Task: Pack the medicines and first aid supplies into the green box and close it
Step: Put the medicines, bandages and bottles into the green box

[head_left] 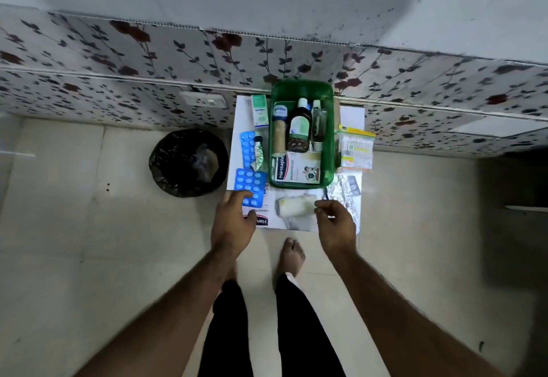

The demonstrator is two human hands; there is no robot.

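Note:
The green box stands open on a small white table, its lid tilted back against the wall. Inside lie a dark bottle, a clear bottle, a tan roll and a Hansaplast carton. Two blue pill strips lie left of the box, beside a crumpled tube and a small carton. My left hand touches the nearer blue strip with its fingertips. A white gauze pack lies in front of the box. My right hand hovers just right of it, fingers curled, pinching something small.
A yellow-topped packet and a foil strip lie right of the box. A black-lined bin stands on the floor left of the table. The flowered wall is right behind. My bare feet stand at the table's front edge.

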